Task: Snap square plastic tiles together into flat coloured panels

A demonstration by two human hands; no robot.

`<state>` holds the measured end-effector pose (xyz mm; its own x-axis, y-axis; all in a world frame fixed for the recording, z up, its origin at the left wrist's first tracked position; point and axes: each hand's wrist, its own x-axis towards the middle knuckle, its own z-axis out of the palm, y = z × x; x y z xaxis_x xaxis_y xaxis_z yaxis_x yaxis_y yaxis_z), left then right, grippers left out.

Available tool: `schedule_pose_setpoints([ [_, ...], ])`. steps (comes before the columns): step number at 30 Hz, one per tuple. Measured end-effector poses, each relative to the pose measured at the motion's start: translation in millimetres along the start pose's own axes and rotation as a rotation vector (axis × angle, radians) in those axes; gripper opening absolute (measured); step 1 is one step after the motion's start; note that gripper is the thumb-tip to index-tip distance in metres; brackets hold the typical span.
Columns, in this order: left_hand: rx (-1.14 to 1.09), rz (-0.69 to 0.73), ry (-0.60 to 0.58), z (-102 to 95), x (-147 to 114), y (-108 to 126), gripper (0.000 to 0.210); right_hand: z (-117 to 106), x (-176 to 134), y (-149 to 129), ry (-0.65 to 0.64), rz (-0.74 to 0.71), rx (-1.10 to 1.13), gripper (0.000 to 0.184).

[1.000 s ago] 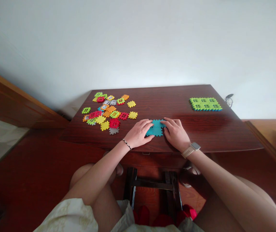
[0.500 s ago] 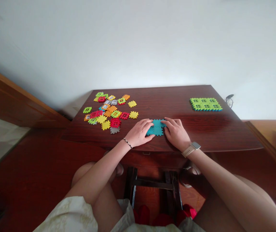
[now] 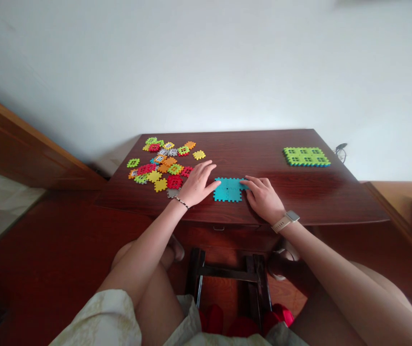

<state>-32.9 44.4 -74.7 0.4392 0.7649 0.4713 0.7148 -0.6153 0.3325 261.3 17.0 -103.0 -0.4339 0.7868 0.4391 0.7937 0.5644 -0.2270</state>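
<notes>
A flat panel of blue interlocking tiles (image 3: pixel 227 193) lies on the table in front of me, with an extra piece jutting out at its upper right. My right hand (image 3: pixel 262 196) is closed at that corner, fingertips on the jutting tile; its thumb is partly hidden. Raised to the left of the panel, my left hand (image 3: pixel 199 184) has its fingers spread and holds nothing. Its thumb tip comes close to the panel's left edge. Beside it are a red tile (image 3: pixel 175 181) with a window grid and a grey tile (image 3: pixel 172 192), partly covered.
A loose pile of red, yellow, orange, green and grey tiles (image 3: pixel 154 176) spreads over the table's left side. At the right lies a joined green panel (image 3: pixel 306 157) with window grids and blue beneath. A wall backs the brown table (image 3: pixel 249 149); a black cable (image 3: pixel 341 150) hangs beyond its right edge.
My left hand has let go of the blue panel and moved left and up, opening its fingers. It now covers a yellow tile that showed before. My right hand stays on the panel.
</notes>
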Motion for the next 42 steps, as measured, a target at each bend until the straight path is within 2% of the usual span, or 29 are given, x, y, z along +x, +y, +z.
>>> schedule_pose_setpoints([
  [4,0.039,-0.111,0.086,-22.7,-3,-37,0.050,0,0,1,-0.001,-0.002,0.000,0.041],
  [8,0.137,-0.309,0.167,-38.3,-12,-71,0.047,-1,0,0,-0.005,-0.002,0.000,0.041],
  [20,0.371,-0.723,0.183,-56.5,-44,-144,0.052,-4,0,-1,-0.005,-0.012,0.000,0.041],
  [24,0.424,-0.817,0.100,-60.8,-46,-149,0.055,-4,0,-1,0.000,-0.025,-0.004,0.041],
  [28,0.460,-0.795,0.046,-62.2,-44,-146,0.050,-4,0,0,0.003,-0.030,-0.016,0.040],
  [37,0.465,-0.728,0.083,-62.4,-43,-145,0.043,-4,-1,-1,0.002,-0.028,-0.006,0.040],
  [42,0.489,-0.765,0.058,-57.8,-40,-145,0.039,-5,0,-2,0.004,-0.030,-0.006,0.041],
])
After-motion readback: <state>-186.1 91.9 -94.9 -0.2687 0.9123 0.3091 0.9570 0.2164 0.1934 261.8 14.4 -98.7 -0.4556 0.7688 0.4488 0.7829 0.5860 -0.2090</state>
